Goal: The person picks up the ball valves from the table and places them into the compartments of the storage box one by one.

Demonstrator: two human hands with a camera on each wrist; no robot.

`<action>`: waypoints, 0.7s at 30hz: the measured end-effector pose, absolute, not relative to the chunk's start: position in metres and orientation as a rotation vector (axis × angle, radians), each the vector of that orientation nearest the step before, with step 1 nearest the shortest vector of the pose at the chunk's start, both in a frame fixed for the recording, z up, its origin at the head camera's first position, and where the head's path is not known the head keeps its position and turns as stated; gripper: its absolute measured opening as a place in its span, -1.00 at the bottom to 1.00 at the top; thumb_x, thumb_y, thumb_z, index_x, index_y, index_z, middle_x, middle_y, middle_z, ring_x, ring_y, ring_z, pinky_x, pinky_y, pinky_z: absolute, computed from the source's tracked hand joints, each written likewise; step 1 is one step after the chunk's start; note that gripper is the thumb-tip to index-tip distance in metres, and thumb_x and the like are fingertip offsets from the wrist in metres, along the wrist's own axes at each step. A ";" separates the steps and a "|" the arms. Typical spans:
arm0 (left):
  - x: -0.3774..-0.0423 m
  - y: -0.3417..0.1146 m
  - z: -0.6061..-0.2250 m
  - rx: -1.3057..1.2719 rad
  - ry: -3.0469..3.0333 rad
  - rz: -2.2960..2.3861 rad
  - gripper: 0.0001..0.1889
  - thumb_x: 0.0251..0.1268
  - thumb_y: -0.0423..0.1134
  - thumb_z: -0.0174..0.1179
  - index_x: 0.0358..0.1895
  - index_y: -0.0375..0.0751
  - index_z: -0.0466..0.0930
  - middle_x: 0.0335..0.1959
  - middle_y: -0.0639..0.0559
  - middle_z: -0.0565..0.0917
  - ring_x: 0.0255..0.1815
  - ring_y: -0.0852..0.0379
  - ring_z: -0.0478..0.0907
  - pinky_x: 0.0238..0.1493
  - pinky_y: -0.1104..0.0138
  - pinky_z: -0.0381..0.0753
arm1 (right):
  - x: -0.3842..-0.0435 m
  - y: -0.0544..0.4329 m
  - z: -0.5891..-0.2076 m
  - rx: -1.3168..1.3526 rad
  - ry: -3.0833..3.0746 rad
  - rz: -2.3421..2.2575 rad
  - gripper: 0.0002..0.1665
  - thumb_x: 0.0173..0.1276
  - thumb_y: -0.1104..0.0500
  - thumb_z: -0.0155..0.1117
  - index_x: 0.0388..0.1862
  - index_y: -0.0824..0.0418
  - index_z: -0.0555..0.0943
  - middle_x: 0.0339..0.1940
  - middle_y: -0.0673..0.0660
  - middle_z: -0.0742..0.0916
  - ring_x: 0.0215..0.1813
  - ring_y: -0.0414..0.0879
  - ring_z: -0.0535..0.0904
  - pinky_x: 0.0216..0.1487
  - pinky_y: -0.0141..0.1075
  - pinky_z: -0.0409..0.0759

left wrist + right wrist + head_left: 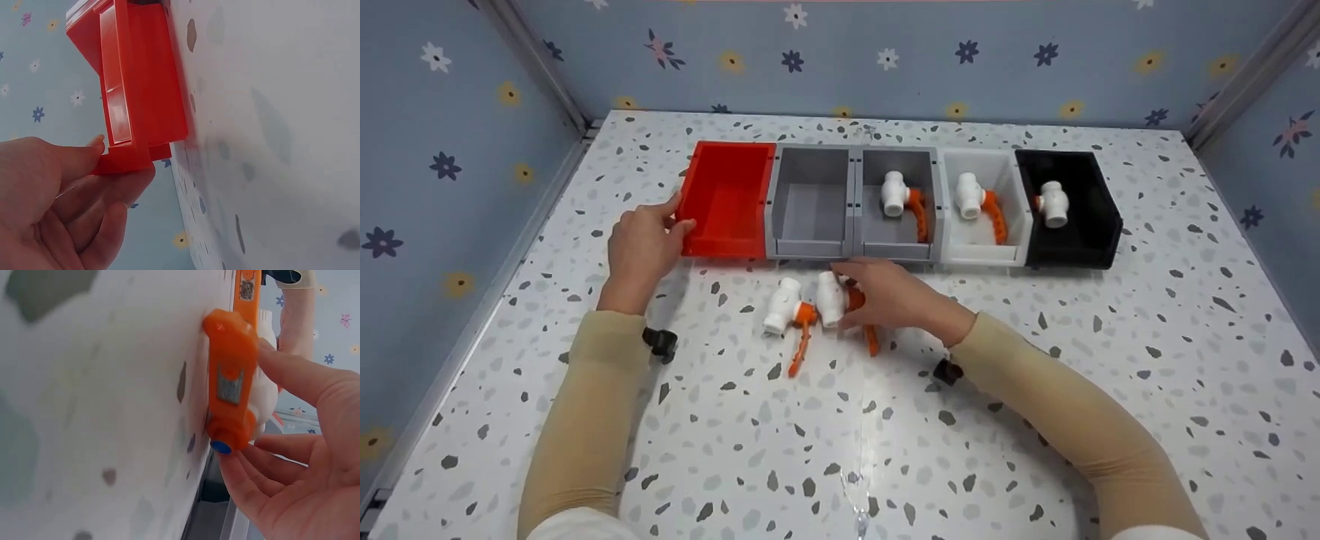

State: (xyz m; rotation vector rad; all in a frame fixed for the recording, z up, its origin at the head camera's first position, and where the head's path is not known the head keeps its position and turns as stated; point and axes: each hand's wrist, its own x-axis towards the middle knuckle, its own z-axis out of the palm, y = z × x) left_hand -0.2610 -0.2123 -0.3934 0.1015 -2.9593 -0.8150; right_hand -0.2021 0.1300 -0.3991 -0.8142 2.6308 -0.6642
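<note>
My left hand [641, 244] holds the left side wall of the red bin [724, 246], thumb on the inner side and fingers outside, as the left wrist view shows. On the table before the bins, my right hand [896, 296] grips a white ball valve [830, 300] with an orange handle. In the right wrist view, the thumb is at one end of this valve and the fingers are at the other; its orange handle [228, 365] faces the camera. Just left of it lies a second white ball valve [784, 306], its orange handle pointing toward me.
Right of the red bin, joined in a row, stand a grey bin [814, 249], another grey bin [896, 251], a white bin [982, 255] and a black bin [1072, 257]. The last three hold one ball valve each. Patterned walls enclose the speckled table [765, 465].
</note>
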 end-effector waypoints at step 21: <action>-0.259 -0.210 -0.390 0.043 -2.967 -0.720 -0.42 0.48 -0.20 0.16 0.48 -0.13 0.21 0.25 -0.37 0.53 -0.12 -0.23 0.54 -0.20 0.11 0.47 | -0.215 0.243 -0.360 -0.768 2.944 -1.040 -0.70 0.47 0.17 0.25 0.10 0.26 0.69 0.03 0.16 0.74 0.02 0.02 0.65 -0.02 -0.03 0.61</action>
